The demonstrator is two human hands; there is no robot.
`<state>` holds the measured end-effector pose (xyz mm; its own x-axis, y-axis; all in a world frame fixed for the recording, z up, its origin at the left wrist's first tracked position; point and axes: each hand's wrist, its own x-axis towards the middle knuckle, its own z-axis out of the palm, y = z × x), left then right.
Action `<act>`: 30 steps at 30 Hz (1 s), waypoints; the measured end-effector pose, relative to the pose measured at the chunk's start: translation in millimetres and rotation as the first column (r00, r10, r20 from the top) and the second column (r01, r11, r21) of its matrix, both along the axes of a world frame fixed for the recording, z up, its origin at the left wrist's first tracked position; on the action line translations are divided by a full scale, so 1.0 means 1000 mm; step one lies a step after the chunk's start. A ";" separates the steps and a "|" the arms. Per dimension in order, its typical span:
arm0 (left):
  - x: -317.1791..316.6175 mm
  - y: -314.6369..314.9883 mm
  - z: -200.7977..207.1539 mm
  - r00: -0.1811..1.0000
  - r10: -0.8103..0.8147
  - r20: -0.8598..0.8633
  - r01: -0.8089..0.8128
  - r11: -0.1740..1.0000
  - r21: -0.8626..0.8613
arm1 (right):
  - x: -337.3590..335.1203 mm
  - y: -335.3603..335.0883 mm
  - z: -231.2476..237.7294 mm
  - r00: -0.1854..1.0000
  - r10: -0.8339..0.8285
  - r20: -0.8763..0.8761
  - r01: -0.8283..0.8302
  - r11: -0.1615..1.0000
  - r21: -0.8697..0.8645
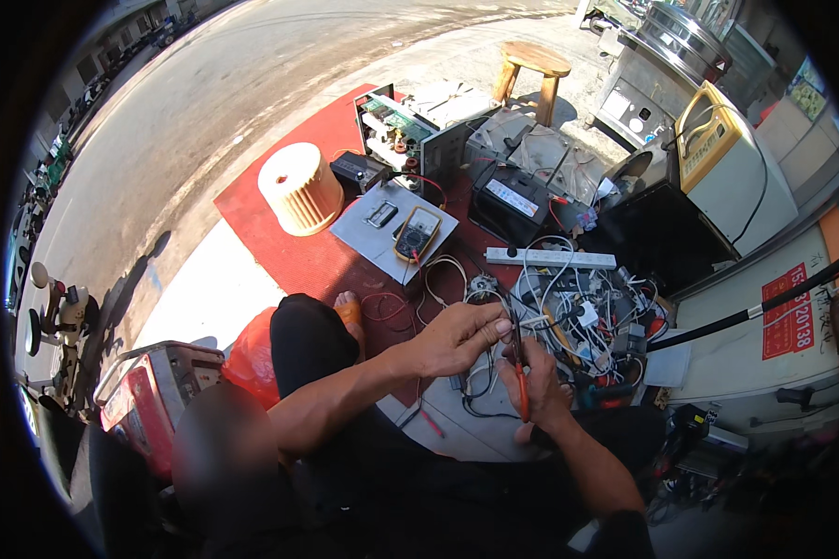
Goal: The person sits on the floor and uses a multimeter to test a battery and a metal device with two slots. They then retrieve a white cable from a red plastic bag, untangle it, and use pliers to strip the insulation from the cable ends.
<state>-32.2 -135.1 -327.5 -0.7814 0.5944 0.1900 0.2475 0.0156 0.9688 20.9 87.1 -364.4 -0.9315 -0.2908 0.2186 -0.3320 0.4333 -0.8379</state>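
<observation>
My right hand (pixel 541 384) is closed around a pair of red-handled pliers (pixel 524 399), whose dark jaws point away from me. Just left of the jaws, my left hand (pixel 461 339) is closed, thumb and fingers pinched together. What it pinches is too small to make out. Beyond the hands lies a tangle of white and dark cables, plugs and adapters (pixel 587 317). Thin wires (pixel 447 265) loop on the ground ahead of my left hand. A multimeter (pixel 417 233) with a yellow edge rests on a grey metal plate (pixel 364 240) farther off.
On the red mat (pixel 252 200) stand an upturned ribbed basket (pixel 300 191) and an opened electronic unit (pixel 405 140). A black battery (pixel 511 200) and white power strip (pixel 550 258) lie to the right. A wooden stool (pixel 536 63) is beyond; a red-framed machine (pixel 149 410) stands left.
</observation>
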 end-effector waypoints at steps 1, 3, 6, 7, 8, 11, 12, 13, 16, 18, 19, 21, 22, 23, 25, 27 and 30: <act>-0.001 -0.001 0.001 0.996 0.047 -0.072 -0.056 0.990 -0.131 | 0.003 -0.001 0.003 0.993 0.006 0.121 0.000 0.999 -0.053; -0.003 -0.002 0.002 0.949 0.090 -0.303 -0.140 0.979 -0.148 | 0.006 -0.002 0.007 0.940 0.030 0.339 0.042 0.978 -0.204; -0.010 -0.002 0.003 0.873 0.102 -0.476 -0.228 0.950 -0.215 | 0.007 -0.001 0.012 0.856 0.080 0.510 0.105 0.940 -0.323; -0.013 -0.002 0.003 0.856 0.098 -0.507 -0.253 0.936 -0.246 | 0.007 -0.001 0.012 0.822 0.150 0.549 0.094 0.915 -0.392; -0.014 -0.002 0.003 0.897 0.101 -0.430 -0.230 0.938 -0.261 | 0.007 -0.002 0.013 0.793 0.198 0.576 0.105 0.888 -0.448; -0.015 -0.002 0.003 0.963 0.114 -0.245 -0.178 0.950 -0.257 | 0.009 -0.004 0.013 0.746 0.253 0.617 0.145 0.842 -0.520; -0.015 -0.001 0.002 0.967 0.122 -0.225 -0.175 0.957 -0.231 | 0.009 -0.004 0.013 0.737 0.255 0.625 0.159 0.834 -0.528; -0.015 0.000 0.002 0.984 0.125 -0.129 -0.152 0.962 -0.227 | 0.010 -0.005 0.013 0.729 0.262 0.633 0.180 0.818 -0.547; -0.011 0.005 0.001 0.986 0.165 -0.035 -0.168 0.974 -0.153 | 0.013 -0.006 0.012 0.713 0.276 0.644 0.235 0.772 -0.591; -0.011 0.007 -0.001 0.982 0.182 -0.050 -0.188 0.968 -0.163 | 0.014 -0.008 0.011 0.717 0.276 0.641 0.255 0.752 -0.608; -0.011 0.008 -0.001 0.980 0.189 -0.055 -0.196 0.967 -0.160 | 0.014 -0.008 0.011 0.712 0.268 0.649 0.266 0.752 -0.603; -0.011 0.010 -0.002 0.974 0.204 -0.104 -0.223 0.948 -0.229 | 0.014 -0.010 0.010 0.695 0.244 0.676 0.301 0.755 -0.583; -0.012 0.012 -0.003 0.969 0.211 -0.127 -0.238 0.936 -0.260 | 0.014 -0.011 0.010 0.698 0.268 0.664 0.305 0.728 -0.614; -0.013 0.014 -0.004 0.969 0.212 -0.123 -0.237 0.941 -0.242 | 0.014 -0.012 0.009 0.690 0.283 0.666 0.322 0.705 -0.632; -0.017 0.019 -0.005 0.968 0.221 -0.120 -0.243 0.946 -0.216 | 0.011 -0.013 0.009 0.691 0.341 0.637 0.323 0.643 -0.695; -0.015 0.023 -0.008 0.980 0.179 0.083 -0.173 0.982 -0.075 | 0.004 -0.012 0.008 0.717 0.407 0.567 0.309 0.543 -0.781; -0.012 0.018 -0.011 0.963 0.120 0.242 -0.110 0.992 -0.056 | -0.010 -0.004 0.004 0.690 0.501 0.523 0.350 0.401 -0.847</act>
